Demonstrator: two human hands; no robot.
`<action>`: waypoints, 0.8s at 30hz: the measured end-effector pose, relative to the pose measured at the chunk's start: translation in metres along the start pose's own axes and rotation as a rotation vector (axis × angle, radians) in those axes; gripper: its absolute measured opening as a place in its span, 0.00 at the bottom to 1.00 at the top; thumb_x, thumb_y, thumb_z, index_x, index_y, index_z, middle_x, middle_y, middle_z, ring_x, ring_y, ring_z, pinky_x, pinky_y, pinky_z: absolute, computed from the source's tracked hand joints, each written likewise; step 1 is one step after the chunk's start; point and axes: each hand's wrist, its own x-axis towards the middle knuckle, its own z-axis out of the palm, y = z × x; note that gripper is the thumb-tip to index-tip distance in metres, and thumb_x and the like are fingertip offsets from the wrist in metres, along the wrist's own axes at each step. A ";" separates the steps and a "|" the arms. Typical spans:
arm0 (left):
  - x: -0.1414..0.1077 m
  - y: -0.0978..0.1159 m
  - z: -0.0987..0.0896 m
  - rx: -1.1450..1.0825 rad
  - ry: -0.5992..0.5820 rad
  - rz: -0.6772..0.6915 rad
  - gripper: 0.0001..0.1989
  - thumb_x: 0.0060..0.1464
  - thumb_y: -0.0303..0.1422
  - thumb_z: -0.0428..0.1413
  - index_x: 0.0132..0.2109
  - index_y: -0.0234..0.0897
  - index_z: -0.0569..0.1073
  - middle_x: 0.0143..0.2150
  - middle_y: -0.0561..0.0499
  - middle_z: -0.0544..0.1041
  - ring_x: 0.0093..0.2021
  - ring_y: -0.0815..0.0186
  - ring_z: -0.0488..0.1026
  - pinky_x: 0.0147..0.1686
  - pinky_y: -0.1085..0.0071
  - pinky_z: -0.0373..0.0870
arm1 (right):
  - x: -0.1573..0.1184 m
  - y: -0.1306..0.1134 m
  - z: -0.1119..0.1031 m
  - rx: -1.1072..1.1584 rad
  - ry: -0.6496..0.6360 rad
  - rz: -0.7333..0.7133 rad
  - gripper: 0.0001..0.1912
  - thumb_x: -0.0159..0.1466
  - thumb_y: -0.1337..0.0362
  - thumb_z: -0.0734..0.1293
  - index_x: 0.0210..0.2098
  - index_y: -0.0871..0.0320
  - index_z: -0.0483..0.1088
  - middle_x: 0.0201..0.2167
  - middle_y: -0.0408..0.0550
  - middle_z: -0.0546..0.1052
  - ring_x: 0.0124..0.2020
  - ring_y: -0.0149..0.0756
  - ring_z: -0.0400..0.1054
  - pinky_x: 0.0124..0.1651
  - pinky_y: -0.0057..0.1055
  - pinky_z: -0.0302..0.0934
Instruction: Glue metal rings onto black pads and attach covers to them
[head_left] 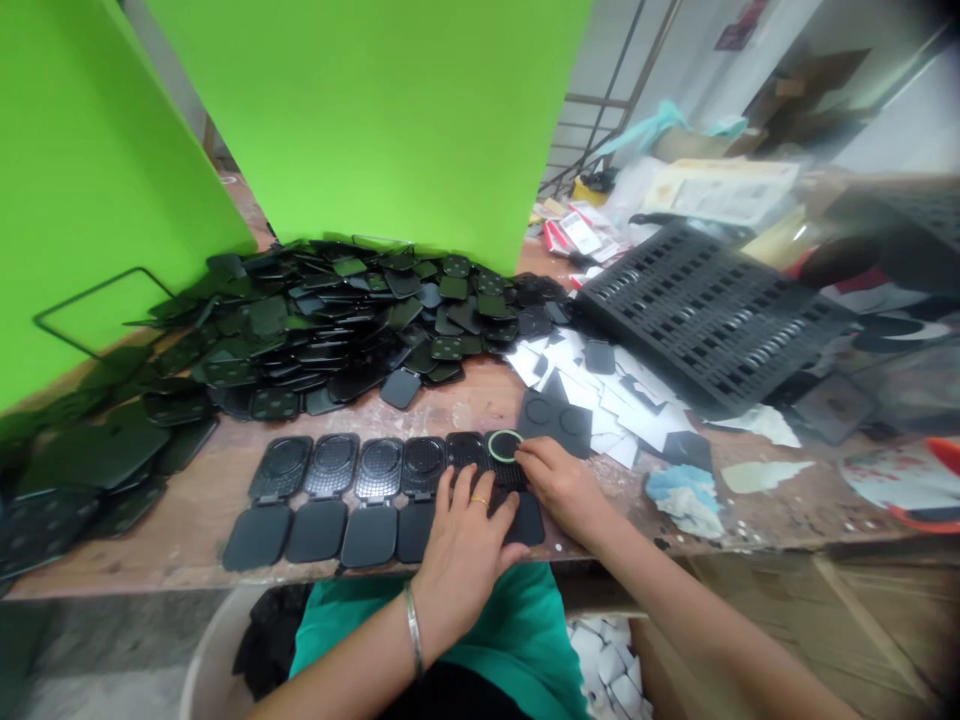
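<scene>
A row of black hinged square cases (380, 468) lies opened flat along the front of the table, ribbed round recesses in the upper halves and smooth lower halves (370, 537) towards me. My left hand (469, 530) rests with fingers spread over the cases at the right of the row. My right hand (559, 487) is closed, its fingertips at the edge of a pale green ring (504, 447) lying over the upper half of the rightmost case. Just behind that hand, a dark sheet with circle outlines (553, 412) lies on the table.
A large heap of black square pieces (330, 330) fills the back, before bright green panels (375, 120). White paper pieces (622, 400) and a black slotted crate (705, 310) stand to the right. A crumpled blue-and-white wad (684, 498) lies near the front edge.
</scene>
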 end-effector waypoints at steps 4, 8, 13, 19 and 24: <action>0.001 -0.001 0.000 0.013 0.002 -0.002 0.27 0.56 0.46 0.60 0.60 0.43 0.72 0.61 0.39 0.69 0.64 0.43 0.60 0.65 0.40 0.55 | 0.002 0.000 -0.002 -0.038 -0.080 -0.020 0.12 0.68 0.72 0.59 0.41 0.62 0.74 0.41 0.58 0.76 0.41 0.43 0.69 0.43 0.38 0.69; 0.003 -0.002 -0.001 0.033 0.002 0.001 0.26 0.56 0.46 0.60 0.59 0.44 0.72 0.60 0.40 0.70 0.63 0.44 0.61 0.64 0.40 0.56 | 0.003 0.002 -0.009 -0.027 -0.104 -0.019 0.11 0.68 0.72 0.60 0.41 0.63 0.75 0.41 0.59 0.77 0.41 0.44 0.68 0.44 0.40 0.68; 0.005 -0.010 0.005 0.107 0.093 0.082 0.26 0.53 0.42 0.65 0.58 0.45 0.73 0.58 0.40 0.71 0.61 0.43 0.63 0.60 0.40 0.60 | 0.014 0.038 -0.043 -0.036 -0.205 0.276 0.11 0.68 0.69 0.61 0.43 0.59 0.76 0.42 0.54 0.78 0.44 0.40 0.70 0.49 0.34 0.65; 0.006 -0.038 0.012 0.125 0.293 0.231 0.21 0.60 0.41 0.56 0.58 0.41 0.72 0.56 0.39 0.71 0.56 0.44 0.65 0.52 0.44 0.67 | 0.022 0.175 -0.136 -0.349 -0.214 0.877 0.11 0.67 0.71 0.61 0.39 0.63 0.77 0.39 0.56 0.79 0.43 0.42 0.73 0.47 0.33 0.64; 0.005 -0.057 0.002 0.101 0.380 0.319 0.19 0.65 0.44 0.47 0.55 0.40 0.73 0.51 0.40 0.73 0.51 0.49 0.69 0.43 0.54 0.71 | -0.001 0.260 -0.180 -0.468 -0.279 1.159 0.13 0.69 0.61 0.65 0.47 0.63 0.72 0.45 0.53 0.76 0.43 0.39 0.73 0.46 0.39 0.69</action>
